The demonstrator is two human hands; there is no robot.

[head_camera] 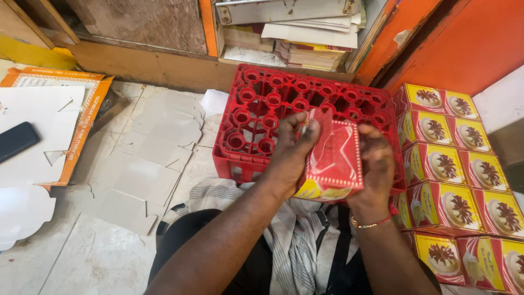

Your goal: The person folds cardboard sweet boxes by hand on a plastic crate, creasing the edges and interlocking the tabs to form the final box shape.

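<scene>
Both of my hands hold a red and yellow cardboard box [334,161] over my lap, in front of an upturned red plastic crate [262,114]. My left hand [289,153] grips the box's left side with fingers curled at its top flap. On the other side, my right hand [376,166] clasps the box; a thin bracelet and red thread circle that wrist. The box is tilted, and its red patterned face points up.
Stacked finished red and yellow boxes [458,169] stand at the right. Flat white box blanks [147,164] lie on the floor at left, near an orange-edged sheet [82,109] and a black phone [16,141]. Papers [311,38] fill the shelf behind.
</scene>
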